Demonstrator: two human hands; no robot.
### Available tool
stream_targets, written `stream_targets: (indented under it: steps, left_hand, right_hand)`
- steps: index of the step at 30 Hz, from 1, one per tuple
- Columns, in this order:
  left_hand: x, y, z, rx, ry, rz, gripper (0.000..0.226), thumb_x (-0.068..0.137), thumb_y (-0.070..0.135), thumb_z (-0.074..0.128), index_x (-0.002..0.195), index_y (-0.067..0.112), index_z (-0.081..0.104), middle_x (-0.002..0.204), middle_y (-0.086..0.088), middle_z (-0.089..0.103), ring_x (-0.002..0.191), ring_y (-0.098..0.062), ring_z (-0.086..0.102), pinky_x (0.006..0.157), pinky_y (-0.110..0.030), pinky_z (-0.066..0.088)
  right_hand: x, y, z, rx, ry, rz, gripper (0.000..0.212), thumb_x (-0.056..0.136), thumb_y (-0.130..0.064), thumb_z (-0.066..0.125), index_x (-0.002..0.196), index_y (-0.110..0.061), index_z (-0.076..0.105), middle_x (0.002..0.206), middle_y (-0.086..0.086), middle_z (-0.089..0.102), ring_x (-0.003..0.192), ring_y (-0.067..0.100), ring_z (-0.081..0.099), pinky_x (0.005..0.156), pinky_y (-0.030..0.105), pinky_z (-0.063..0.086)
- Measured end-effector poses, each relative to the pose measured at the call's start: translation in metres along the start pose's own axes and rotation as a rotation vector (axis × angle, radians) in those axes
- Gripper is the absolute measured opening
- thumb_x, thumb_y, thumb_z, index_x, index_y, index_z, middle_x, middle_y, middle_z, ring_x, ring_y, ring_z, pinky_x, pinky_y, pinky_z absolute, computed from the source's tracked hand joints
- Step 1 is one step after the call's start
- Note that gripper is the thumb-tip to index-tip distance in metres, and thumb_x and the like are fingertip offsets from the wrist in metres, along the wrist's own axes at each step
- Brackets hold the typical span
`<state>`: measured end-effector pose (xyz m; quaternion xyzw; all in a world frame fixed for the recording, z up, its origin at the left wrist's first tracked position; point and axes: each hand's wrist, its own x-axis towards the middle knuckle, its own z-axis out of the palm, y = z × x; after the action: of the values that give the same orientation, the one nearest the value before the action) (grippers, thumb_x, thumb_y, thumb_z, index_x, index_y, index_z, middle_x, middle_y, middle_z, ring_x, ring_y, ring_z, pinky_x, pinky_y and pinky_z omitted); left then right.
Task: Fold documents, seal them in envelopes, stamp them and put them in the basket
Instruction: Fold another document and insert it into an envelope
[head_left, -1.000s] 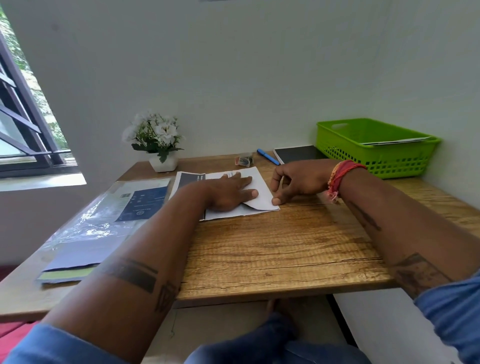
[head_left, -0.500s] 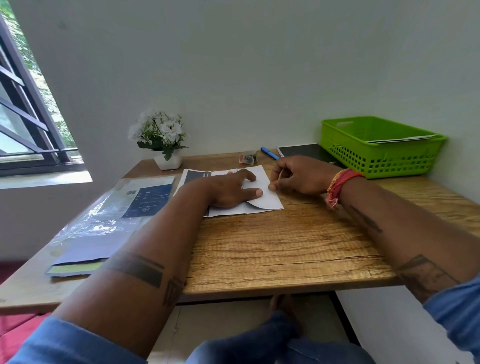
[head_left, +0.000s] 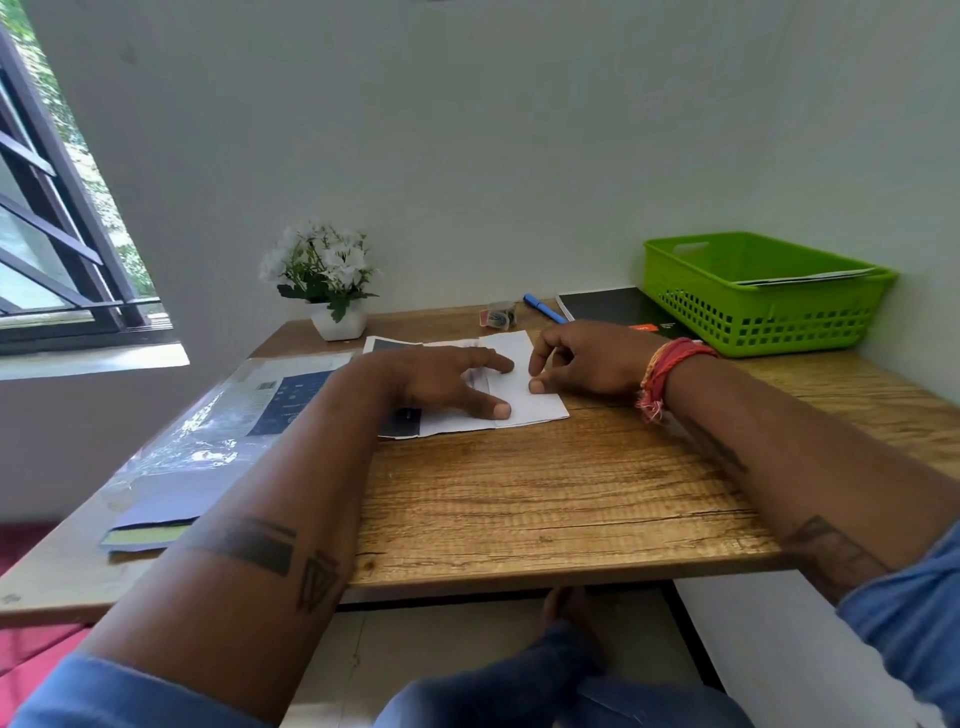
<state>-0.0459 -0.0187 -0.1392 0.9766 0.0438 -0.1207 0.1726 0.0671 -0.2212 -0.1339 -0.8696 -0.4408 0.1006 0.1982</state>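
While partly folded, white document (head_left: 524, 397)

A wooden table (head_left: 545, 499) carries a folded document (head_left: 524, 400), plastic-wrapped papers (head_left: 234, 415), a flower pot (head_left: 337, 322), a blue pen (head_left: 543, 307), a black notebook (head_left: 618, 309) and a green basket (head_left: 763, 306).

Head camera looks forward and down, close over the table (head_left: 545, 499).
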Motion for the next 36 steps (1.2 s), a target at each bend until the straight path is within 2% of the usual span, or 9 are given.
stream_targets:
  steps: [4, 6, 10, 14, 18, 22, 28, 32, 36]
  left_hand:
    - [-0.001, 0.0, -0.001, -0.006, -0.027, -0.004, 0.097, 0.055, 0.091, 0.064, 0.142, 0.064, 0.03, 0.166, 0.016, 0.015, 0.152, -0.021, 0.017, 0.122, -0.05, 0.018]
    - [-0.001, -0.001, -0.001, -0.011, -0.033, -0.013, 0.097, 0.055, 0.091, 0.065, 0.141, 0.064, 0.03, 0.165, 0.016, 0.015, 0.151, -0.022, 0.018, 0.121, -0.051, 0.018]
    - [-0.001, -0.001, -0.003, -0.004, -0.042, -0.02, 0.099, 0.053, 0.092, 0.065, 0.141, 0.063, 0.03, 0.165, 0.014, 0.017, 0.15, -0.023, 0.021, 0.12, -0.05, 0.021]
    - [-0.001, 0.001, -0.004, 0.027, -0.05, -0.043, 0.099, 0.057, 0.09, 0.063, 0.144, 0.062, 0.026, 0.166, 0.01, 0.015, 0.151, -0.025, 0.02, 0.12, -0.049, 0.021]
    - [0.0, 0.003, -0.006, 0.081, -0.075, -0.048, 0.113, 0.048, 0.099, 0.057, 0.147, 0.062, 0.019, 0.168, 0.014, 0.009, 0.154, -0.024, 0.012, 0.123, -0.053, 0.013]
    - [0.001, 0.005, -0.009, 0.109, -0.091, -0.051, 0.106, 0.057, 0.093, 0.058, 0.15, 0.06, 0.018, 0.168, 0.014, 0.008, 0.154, -0.024, 0.01, 0.123, -0.053, 0.012]
    - [0.0, 0.005, -0.01, 0.093, -0.093, -0.071, 0.105, 0.055, 0.094, 0.061, 0.146, 0.063, 0.019, 0.168, 0.013, 0.01, 0.153, -0.026, 0.014, 0.121, -0.053, 0.016]
    - [-0.002, 0.008, -0.011, 0.085, -0.096, -0.076, 0.098, 0.067, 0.083, 0.062, 0.151, 0.058, 0.018, 0.168, 0.01, 0.01, 0.153, -0.027, 0.014, 0.121, -0.049, 0.017]
    - [-0.004, 0.01, -0.011, 0.075, -0.102, -0.084, 0.098, 0.066, 0.084, 0.062, 0.15, 0.059, 0.018, 0.168, 0.011, 0.009, 0.153, -0.028, 0.013, 0.121, -0.05, 0.017]
  right_hand:
    - [-0.006, 0.004, -0.005, 0.025, -0.006, -0.013, 0.024, 0.087, -0.04, 0.073, 0.111, -0.033, 0.07, 0.093, -0.014, 0.062, 0.087, 0.003, 0.056, 0.068, 0.02, 0.037]
    - [-0.007, 0.006, -0.007, -0.02, 0.03, -0.011, 0.028, 0.09, -0.04, 0.07, 0.118, -0.034, 0.07, 0.101, -0.015, 0.064, 0.091, 0.003, 0.056, 0.072, 0.019, 0.037]
    - [-0.002, 0.002, -0.004, -0.114, 0.065, 0.0, 0.033, 0.099, -0.035, 0.058, 0.13, -0.031, 0.065, 0.137, -0.009, 0.06, 0.121, 0.011, 0.053, 0.098, 0.022, 0.036]
    - [0.007, -0.004, 0.0, -0.277, 0.051, 0.044, 0.038, 0.104, -0.025, 0.047, 0.141, -0.031, 0.054, 0.148, -0.006, 0.051, 0.135, 0.017, 0.045, 0.112, 0.028, 0.031]
    - [0.02, -0.008, 0.001, -0.387, 0.027, 0.081, 0.046, 0.104, -0.017, 0.041, 0.147, -0.033, 0.046, 0.152, -0.003, 0.046, 0.134, 0.019, 0.047, 0.111, 0.029, 0.035]
    - [0.031, -0.01, 0.001, -0.461, 0.023, 0.082, 0.047, 0.105, -0.02, 0.039, 0.15, -0.033, 0.042, 0.154, 0.0, 0.043, 0.136, 0.02, 0.045, 0.113, 0.03, 0.033]
    - [0.046, -0.01, -0.003, -0.52, 0.012, 0.095, 0.047, 0.105, -0.022, 0.037, 0.152, -0.032, 0.039, 0.158, 0.0, 0.038, 0.141, 0.021, 0.04, 0.114, 0.031, 0.032]
    - [0.06, -0.005, -0.003, -0.51, 0.012, 0.095, 0.045, 0.105, -0.024, 0.037, 0.149, -0.031, 0.043, 0.15, 0.003, 0.048, 0.131, 0.021, 0.05, 0.108, 0.032, 0.038]
    - [0.064, -0.004, -0.002, -0.524, 0.027, 0.101, 0.038, 0.106, -0.031, 0.037, 0.139, -0.026, 0.054, 0.13, 0.004, 0.063, 0.112, 0.02, 0.06, 0.096, 0.032, 0.046]
